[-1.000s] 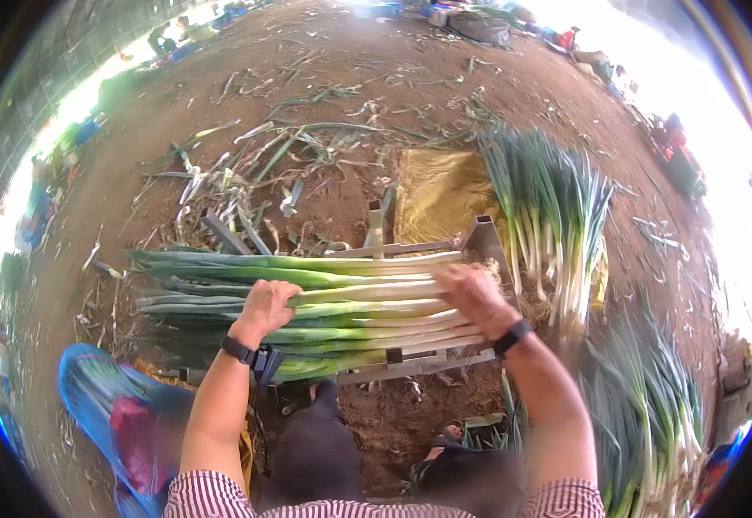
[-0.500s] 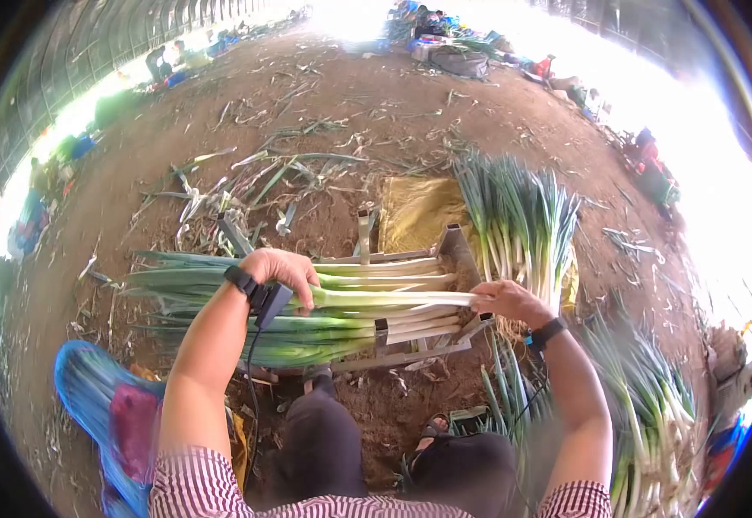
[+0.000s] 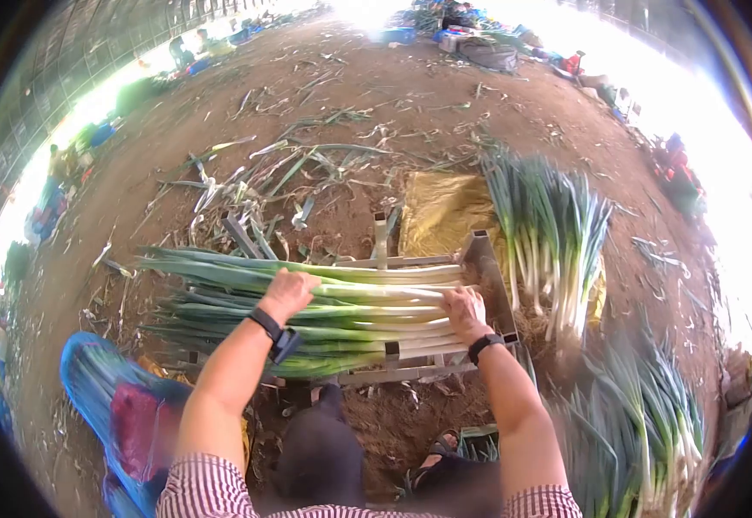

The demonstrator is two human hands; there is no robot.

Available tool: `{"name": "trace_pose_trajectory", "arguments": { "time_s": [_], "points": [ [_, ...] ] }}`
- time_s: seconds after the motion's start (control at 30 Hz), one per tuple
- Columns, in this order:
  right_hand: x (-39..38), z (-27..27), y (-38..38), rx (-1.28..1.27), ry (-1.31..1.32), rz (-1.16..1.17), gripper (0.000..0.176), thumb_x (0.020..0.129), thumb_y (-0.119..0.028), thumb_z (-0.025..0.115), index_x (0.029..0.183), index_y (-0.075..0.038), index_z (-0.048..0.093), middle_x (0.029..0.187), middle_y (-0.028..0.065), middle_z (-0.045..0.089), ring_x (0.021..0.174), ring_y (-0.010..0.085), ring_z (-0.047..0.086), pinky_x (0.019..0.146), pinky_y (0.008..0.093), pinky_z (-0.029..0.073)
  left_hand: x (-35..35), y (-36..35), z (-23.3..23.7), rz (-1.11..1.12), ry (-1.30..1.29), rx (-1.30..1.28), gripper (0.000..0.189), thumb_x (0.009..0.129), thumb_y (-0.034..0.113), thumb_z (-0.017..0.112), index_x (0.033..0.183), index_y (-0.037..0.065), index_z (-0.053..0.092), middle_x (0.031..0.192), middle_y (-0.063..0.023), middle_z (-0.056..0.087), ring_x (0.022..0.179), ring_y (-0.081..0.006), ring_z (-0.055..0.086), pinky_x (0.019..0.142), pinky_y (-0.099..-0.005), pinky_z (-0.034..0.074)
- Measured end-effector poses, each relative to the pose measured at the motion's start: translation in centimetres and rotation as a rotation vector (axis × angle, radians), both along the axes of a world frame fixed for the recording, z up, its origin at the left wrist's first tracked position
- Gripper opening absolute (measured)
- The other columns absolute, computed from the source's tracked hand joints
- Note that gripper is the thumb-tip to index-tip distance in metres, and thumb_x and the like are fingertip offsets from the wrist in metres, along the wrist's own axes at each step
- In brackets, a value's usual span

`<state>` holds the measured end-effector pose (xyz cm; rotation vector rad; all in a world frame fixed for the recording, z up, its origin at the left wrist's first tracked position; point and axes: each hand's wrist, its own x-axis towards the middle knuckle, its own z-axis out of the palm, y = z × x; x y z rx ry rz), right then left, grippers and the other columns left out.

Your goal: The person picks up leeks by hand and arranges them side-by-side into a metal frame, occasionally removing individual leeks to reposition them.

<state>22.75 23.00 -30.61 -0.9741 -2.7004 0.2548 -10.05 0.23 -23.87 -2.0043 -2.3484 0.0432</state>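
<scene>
A metal rack (image 3: 490,259) on the dirt floor holds a stack of leeks (image 3: 367,332) lying sideways, white shanks to the right and dark green leaves spilling out to the left. The left hand (image 3: 290,292) rests on the green part, fingers curled; whether it grips, I cannot tell. The right hand (image 3: 465,309) lies open, flat on the white ends

The person is wearing a short-sleeved shirt (image 3: 208,499) in thin red-and-white stripes, dark trousers (image 3: 320,449), and black wristbands (image 3: 485,343) behind the left hand (image 3: 288,289) and right hand (image 3: 465,309); a small dark device (image 3: 287,344) is hanging from the left one.
</scene>
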Motion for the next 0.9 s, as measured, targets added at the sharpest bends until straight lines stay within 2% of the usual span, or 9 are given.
{"name": "trace_pose_trajectory", "arguments": {
  "time_s": [0.07,0.13,0.23,0.3,0.4,0.5,0.67,0.8,0.9],
  "points": [
    [-0.2,-3.7,0.7,-0.091,0.046,-0.028,0.022,0.078,-0.015,0.066,0.100,-0.014,0.065,0.097,0.0110,0.062,0.099,0.0319,0.058,0.089,0.0446,0.045,0.5,0.5,-4.1,0.028,0.069,0.017,0.026,0.076,0.021,0.070,0.101,0.018,0.063,0.085,-0.0036,0.067,0.086,-0.0231,0.066,0.074,-0.0407,0.046],
    [-0.1,-5.0,0.7,0.008,0.087,-0.081,0.024,0.076,-0.013,0.066,0.100,-0.013,0.065,0.098,0.0126,0.060,0.098,0.0327,0.058,0.089,0.0442,0.046,1.2,1.2,-7.0,0.040,0.057,0.035,0.024,0.076,0.019,0.069,0.099,0.018,0.062,0.081,-0.0018,0.065,0.086,-0.0229,0.064,0.075,-0.0407,0.044],
    [0.5,-7.2,1.6,0.055,0.170,-0.108,0.025,0.076,-0.010,0.065,0.100,-0.013,0.064,0.101,0.0146,0.058,0.096,0.0342,0.058,0.088,0.0432,0.047,1.1,2.0,-9.3,0.020,0.024,0.052,0.024,0.075,0.016,0.068,0.099,0.015,0.062,0.091,-0.0036,0.062,0.092,-0.0228,0.061,0.075,-0.0406,0.043],
    [0.8,-7.3,2.0,0.029,0.230,-0.124,0.025,0.076,-0.006,0.064,0.100,-0.012,0.065,0.102,0.0141,0.058,0.095,0.0356,0.059,0.083,0.0425,0.050,1.3,2.5,-8.5,0.030,-0.062,0.004,0.027,0.074,0.009,0.066,0.100,0.013,0.062,0.101,-0.0057,0.060,0.099,-0.0238,0.059,0.080,-0.0427,0.044],
    [1.6,-7.9,2.4,-0.019,0.245,-0.137,0.024,0.078,-0.006,0.062,0.101,-0.011,0.066,0.103,0.0135,0.059,0.094,0.0355,0.060,0.080,0.0433,0.051,1.7,2.3,-7.2,-0.035,-0.326,0.128,0.030,0.072,0.002,0.062,0.101,0.010,0.062,0.098,-0.0072,0.061,0.096,-0.0282,0.061,0.082,-0.0433,0.048],
    [1.8,-8.4,2.9,-0.015,0.227,-0.168,0.016,0.079,-0.010,0.062,0.095,-0.012,0.065,0.101,0.0099,0.059,0.097,0.0314,0.058,0.080,0.0413,0.051,1.3,2.9,-8.8,-0.073,-0.430,0.086,0.028,0.072,-0.002,0.060,0.098,0.006,0.064,0.093,-0.0094,0.061,0.091,-0.0315,0.062,0.080,-0.0414,0.051],
    [2.2,-8.5,3.1,-0.032,0.230,-0.250,0.011,0.082,-0.013,0.059,0.091,-0.011,0.064,0.101,0.0095,0.060,0.097,0.0309,0.058,0.079,0.0414,0.051,1.7,2.9,-9.7,-0.128,-0.383,0.160,0.025,0.071,-0.002,0.060,0.093,0.006,0.069,0.088,-0.0107,0.062,0.082,-0.0311,0.063,0.075,-0.0401,0.053],
    [1.4,-7.5,3.0,-0.164,0.131,-0.333,0.018,0.078,-0.009,0.063,0.096,-0.006,0.063,0.108,0.0171,0.058,0.106,0.0363,0.056,0.088,0.0437,0.047,2.1,3.1,-8.9,-0.059,-0.384,0.078,0.026,0.070,0.001,0.064,0.092,0.011,0.072,0.101,-0.0086,0.060,0.100,-0.0288,0.058,0.087,-0.0400,0.049],
    [-0.3,-6.7,3.0,0.069,0.047,-0.206,0.016,0.082,-0.014,0.060,0.096,-0.008,0.063,0.106,0.0143,0.058,0.110,0.0332,0.052,0.092,0.0449,0.044,2.1,3.3,-6.9,-0.080,-0.282,0.069,0.027,0.069,0.004,0.068,0.092,0.015,0.074,0.115,-0.0076,0.056,0.115,-0.0298,0.049,0.098,-0.0440,0.041]
  ]
}}
